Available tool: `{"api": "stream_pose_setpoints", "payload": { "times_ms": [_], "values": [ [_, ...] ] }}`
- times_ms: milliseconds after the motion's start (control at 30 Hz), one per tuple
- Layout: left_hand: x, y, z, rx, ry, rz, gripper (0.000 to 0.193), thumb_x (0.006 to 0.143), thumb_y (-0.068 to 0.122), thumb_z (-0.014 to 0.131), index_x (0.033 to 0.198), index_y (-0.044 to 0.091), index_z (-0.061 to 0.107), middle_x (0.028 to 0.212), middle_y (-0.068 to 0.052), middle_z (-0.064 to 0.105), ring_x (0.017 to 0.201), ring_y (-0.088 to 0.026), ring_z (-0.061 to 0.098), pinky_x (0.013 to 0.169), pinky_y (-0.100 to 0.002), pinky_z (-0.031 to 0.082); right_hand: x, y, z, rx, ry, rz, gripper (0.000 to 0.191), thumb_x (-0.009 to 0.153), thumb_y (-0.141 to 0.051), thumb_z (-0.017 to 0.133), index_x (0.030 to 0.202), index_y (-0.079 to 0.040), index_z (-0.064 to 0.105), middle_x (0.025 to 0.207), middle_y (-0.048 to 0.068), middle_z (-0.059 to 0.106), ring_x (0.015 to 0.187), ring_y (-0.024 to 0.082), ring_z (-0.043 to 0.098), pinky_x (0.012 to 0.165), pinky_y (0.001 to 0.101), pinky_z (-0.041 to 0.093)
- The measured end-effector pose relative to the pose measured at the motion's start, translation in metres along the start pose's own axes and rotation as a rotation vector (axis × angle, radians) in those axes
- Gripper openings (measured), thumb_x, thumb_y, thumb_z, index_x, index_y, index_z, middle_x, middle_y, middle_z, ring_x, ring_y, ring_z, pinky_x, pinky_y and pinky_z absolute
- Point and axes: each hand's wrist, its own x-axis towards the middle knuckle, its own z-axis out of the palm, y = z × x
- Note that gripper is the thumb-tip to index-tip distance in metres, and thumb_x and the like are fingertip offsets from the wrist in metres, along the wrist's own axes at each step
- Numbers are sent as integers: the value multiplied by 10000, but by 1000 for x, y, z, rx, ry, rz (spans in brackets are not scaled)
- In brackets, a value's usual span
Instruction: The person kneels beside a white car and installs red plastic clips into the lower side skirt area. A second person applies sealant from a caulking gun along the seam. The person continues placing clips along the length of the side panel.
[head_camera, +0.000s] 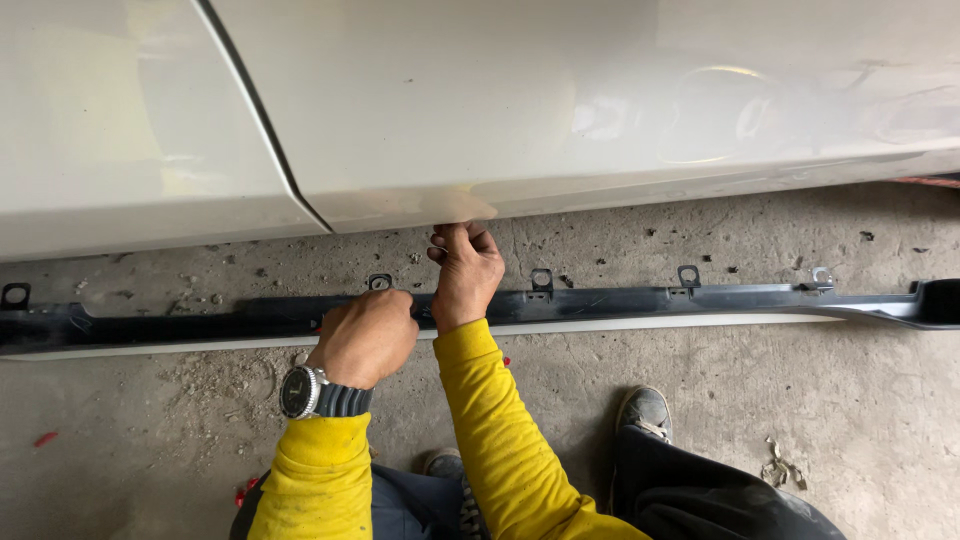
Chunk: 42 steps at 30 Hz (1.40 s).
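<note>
Evidently unmounted, the long black plastic sill trim (640, 303) lies floorward; left hand (365, 338) clenched on it, right hand (465, 275) pinching its clip.

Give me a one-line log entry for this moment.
left hand: on black sill trim | right hand: fingers at white car body lower edge | trim: lying on concrete floor

A rough grey concrete floor (800, 400) is lying under everything, with dust, small chips and a few red bits scattered on it. Soft daylight is falling evenly and is reflecting on the glossy white car body (560, 100) above.
</note>
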Motion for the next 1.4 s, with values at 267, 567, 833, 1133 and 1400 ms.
{"api": "stream_pose_setpoints", "payload": {
  "times_ms": [267, 567, 833, 1133, 1400],
  "values": [
    [4, -3, 4, 19, 33, 19, 251, 940, 177, 565, 1112, 68, 712, 1138, -185, 720, 1013, -376, 720, 901, -486, 571, 2, 4, 0, 39, -4, 18, 158, 951, -139, 731, 906, 3, 678, 805, 85, 708, 657, 132, 637, 623, 265, 553],
    [8, -4, 8, 28, 58, 43, 235, 944, 179, 589, 1101, 53, 710, 1126, -191, 720, 1011, -367, 721, 898, -472, 575, 1, 4, -2, 163, -50, 98, 156, 977, -154, 695, 941, -3, 677, 824, 68, 685, 699, 148, 624, 606, 259, 514],
    [11, 0, 6, 24, 26, 1, 269, 966, 215, 596, 1175, 72, 688, 1160, -171, 715, 1022, -343, 728, 898, -457, 585, 6, 2, -8, 238, -107, 184, 197, 998, -171, 697, 893, -23, 620, 832, 61, 647, 748, 173, 618, 633, 282, 510],
    [14, 3, 3, 19, 20, -1, 263, 961, 172, 589, 1181, 64, 684, 1169, -186, 711, 1026, -350, 728, 914, -467, 577, -3, 2, -6, 211, -88, 107, 133, 967, -102, 708, 1009, 23, 691, 885, 81, 700, 761, 153, 631, 665, 259, 531],
    [18, 4, 4, 21, 15, -8, 255, 962, 130, 570, 1182, 61, 679, 1178, -186, 707, 1017, -353, 734, 901, -468, 584, -1, 1, -5, 179, -76, 75, 132, 972, -89, 715, 1000, 36, 688, 874, 82, 707, 756, 149, 648, 680, 252, 544]
  ]
}}
